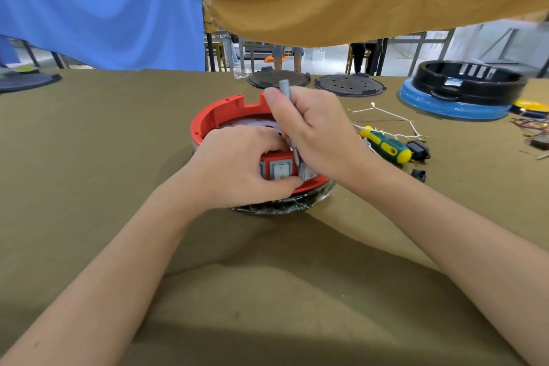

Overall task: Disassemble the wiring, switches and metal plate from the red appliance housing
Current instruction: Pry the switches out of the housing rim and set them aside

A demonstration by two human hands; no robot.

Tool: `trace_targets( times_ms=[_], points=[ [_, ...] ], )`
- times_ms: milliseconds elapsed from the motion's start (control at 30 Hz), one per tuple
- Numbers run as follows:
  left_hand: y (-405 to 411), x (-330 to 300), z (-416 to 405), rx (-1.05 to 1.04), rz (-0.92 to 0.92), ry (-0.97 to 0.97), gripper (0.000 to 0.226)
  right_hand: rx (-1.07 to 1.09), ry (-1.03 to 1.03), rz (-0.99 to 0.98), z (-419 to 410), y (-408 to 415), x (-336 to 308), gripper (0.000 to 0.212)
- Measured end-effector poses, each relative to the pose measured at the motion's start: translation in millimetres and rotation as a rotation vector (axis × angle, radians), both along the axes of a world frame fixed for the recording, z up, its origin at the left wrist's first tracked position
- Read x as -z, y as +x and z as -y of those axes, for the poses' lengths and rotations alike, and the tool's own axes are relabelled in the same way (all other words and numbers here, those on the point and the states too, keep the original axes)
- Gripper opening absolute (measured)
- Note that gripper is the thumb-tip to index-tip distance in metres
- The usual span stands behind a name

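The round red appliance housing lies on the olive table cloth in the middle of the view. Grey rocker switches sit in its near wall; one switch at the right is tilted out of its slot. My left hand grips the near wall of the housing around the switches. My right hand holds a thin grey tool upright, its tip down beside the tilted switch. A pale metal plate shows inside the housing, mostly hidden by my hands.
A green-and-yellow screwdriver, loose white wires and small black parts lie right of the housing. Two black discs sit at the far edge. A black ring on a blue base stands far right, more wires beside it.
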State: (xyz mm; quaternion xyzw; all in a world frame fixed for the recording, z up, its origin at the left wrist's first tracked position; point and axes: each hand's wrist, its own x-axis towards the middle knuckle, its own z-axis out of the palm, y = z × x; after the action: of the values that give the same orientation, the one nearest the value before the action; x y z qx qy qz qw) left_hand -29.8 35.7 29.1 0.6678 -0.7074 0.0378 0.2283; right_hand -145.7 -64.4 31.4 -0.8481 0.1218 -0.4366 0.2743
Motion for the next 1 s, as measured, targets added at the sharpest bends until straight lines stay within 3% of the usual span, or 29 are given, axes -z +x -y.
trace_targets(
  times_ms=[200, 467, 633, 900, 1000],
  points=[
    [0.3, -0.1, 0.1, 0.037, -0.015, -0.008, 0.044, -0.029, 0.016, -0.110, 4.9, 5.3, -1.3, 0.050],
    [1.2, -0.5, 1.8, 0.006, 0.086, -0.010, 0.044, 0.031, -0.078, 0.175, 3.2, -12.8, 12.4, 0.050],
    [0.4, 0.5, -0.4, 0.054, 0.023, -0.040, 0.038, 0.014, -0.214, 0.059, 1.1, -16.1, 15.0, 0.042],
    [1.4, -0.8, -1.2, 0.087, -0.025, -0.027, 0.041, -0.003, -0.130, -0.050, 3.9, -7.4, 11.3, 0.046],
    [2.0, -0.7, -0.5, 0.073, 0.008, -0.017, 0.042, -0.015, -0.084, 0.012, 3.7, -10.3, 12.9, 0.044]
  ],
)
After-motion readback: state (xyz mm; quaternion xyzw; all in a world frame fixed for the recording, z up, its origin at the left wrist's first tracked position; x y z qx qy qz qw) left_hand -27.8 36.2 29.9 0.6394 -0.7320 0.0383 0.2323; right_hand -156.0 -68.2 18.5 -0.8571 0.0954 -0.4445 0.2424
